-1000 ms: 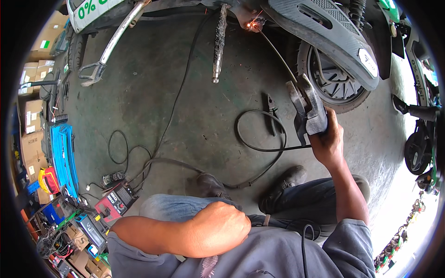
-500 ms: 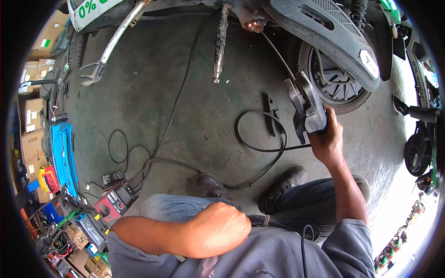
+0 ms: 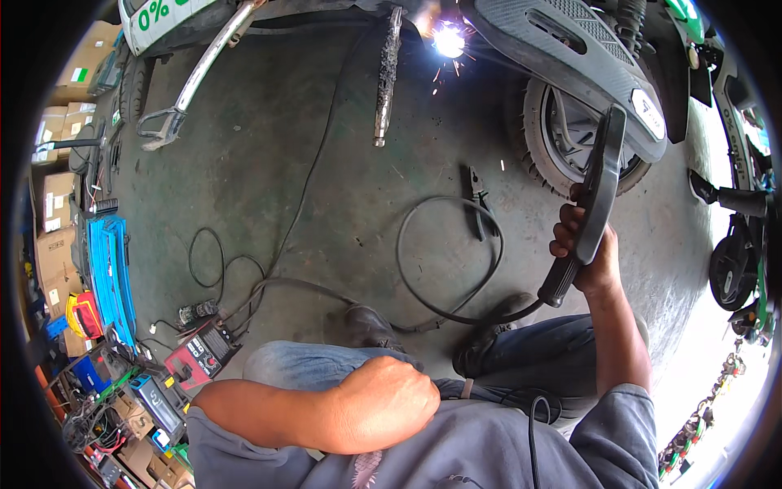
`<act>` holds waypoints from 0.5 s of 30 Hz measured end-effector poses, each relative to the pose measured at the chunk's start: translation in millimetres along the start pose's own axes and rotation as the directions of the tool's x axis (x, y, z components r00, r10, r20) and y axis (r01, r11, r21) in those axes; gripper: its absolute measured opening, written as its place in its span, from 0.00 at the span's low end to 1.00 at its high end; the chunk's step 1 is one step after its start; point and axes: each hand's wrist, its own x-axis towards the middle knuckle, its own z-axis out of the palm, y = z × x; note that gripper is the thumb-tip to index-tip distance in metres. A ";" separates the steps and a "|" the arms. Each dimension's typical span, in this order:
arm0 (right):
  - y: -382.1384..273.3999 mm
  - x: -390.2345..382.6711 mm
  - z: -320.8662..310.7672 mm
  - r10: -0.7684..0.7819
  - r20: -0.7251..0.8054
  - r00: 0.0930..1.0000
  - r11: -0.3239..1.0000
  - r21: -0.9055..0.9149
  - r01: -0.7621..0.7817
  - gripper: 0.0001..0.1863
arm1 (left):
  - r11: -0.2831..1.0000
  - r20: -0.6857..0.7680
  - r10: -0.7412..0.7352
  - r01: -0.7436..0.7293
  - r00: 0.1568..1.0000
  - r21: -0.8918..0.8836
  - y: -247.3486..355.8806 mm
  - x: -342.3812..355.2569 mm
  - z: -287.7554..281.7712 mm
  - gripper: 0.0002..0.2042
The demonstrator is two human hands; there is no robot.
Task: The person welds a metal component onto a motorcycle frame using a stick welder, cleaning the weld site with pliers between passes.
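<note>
My right hand point(image 3: 595, 248) grips a black welding electrode holder point(image 3: 603, 183), raised before the wheel, with its cable point(image 3: 448, 314) running from the handle's lower end. A bright welding arc point(image 3: 448, 39) throws sparks beneath the scooter's frame at the top; glare hides the joint, and I cannot make out the rod. My left hand point(image 3: 391, 401) is folded across my body, rounded like a fist. Its fingers are curled out of sight, so anything inside is hidden. Left of the arc hangs a burnt, crusted metal bar point(image 3: 386, 90).
A grey footboard point(image 3: 562, 57) and spoked wheel point(image 3: 582, 147) stand at the upper right. Pliers point(image 3: 479, 200) lie on the floor inside the cable loop. The red welding machine point(image 3: 195, 359) sits near my left knee, beside tools and cardboard boxes point(image 3: 61, 261). A kickstand point(image 3: 191, 85) hangs upper left.
My right hand has moved slightly right and down, turning the electrode holder more upright. The small glow at the joint has become a bright arc with sparks. The cable loop has widened; my left hand stays put.
</note>
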 end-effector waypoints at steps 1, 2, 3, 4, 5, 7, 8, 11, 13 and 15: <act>0.1 -2.1 -0.9 -0.007 -0.067 0.998 0.998 -0.065 0.003 0.14 | 1.000 -0.001 -0.001 0.001 1.000 -0.005 0.2 0.3 0.5 0.16; 4.5 -1.8 -3.8 -0.128 -0.093 0.987 0.946 -0.310 0.094 0.16 | 1.000 0.008 -0.006 0.006 1.000 0.003 1.6 1.6 -0.8 0.16; 9.3 -1.6 -5.7 -0.250 -0.087 0.964 0.826 -0.538 0.166 0.17 | 1.000 0.017 -0.012 0.011 1.000 0.011 3.6 3.2 -3.4 0.16; 13.3 -3.5 0.0 -0.324 -0.021 0.946 0.766 -0.592 0.249 0.22 | 1.000 0.028 -0.016 0.016 0.999 0.014 3.9 6.1 -3.8 0.16; 22.2 -3.3 5.2 -0.404 -0.004 0.915 0.718 -0.621 0.314 0.26 | 1.000 0.034 -0.014 0.013 0.999 0.008 3.8 6.5 -3.6 0.16; 24.6 -8.2 25.4 -0.434 0.058 0.899 0.619 -0.706 0.344 0.29 | 1.000 0.043 -0.006 0.006 0.999 0.001 3.3 6.8 -3.9 0.16; 26.1 -6.2 26.3 -0.495 0.123 0.860 0.528 -0.743 0.411 0.26 | 1.000 0.031 -0.005 0.005 1.000 0.004 3.0 5.6 -3.1 0.16; 24.2 -5.5 21.8 -0.490 0.110 0.865 0.501 -0.776 0.383 0.23 | 1.000 0.004 -0.005 0.005 1.000 0.003 3.6 3.8 -1.1 0.16; 22.1 -4.2 27.3 -0.512 0.099 0.853 0.513 -0.762 0.396 0.20 | 1.000 0.004 -0.006 0.006 1.000 -0.003 4.1 4.1 -3.6 0.16; 22.8 -2.3 26.7 -0.524 0.110 0.844 0.491 -0.771 0.406 0.20 | 1.000 -0.002 -0.003 0.003 1.000 0.001 3.6 3.8 -1.9 0.16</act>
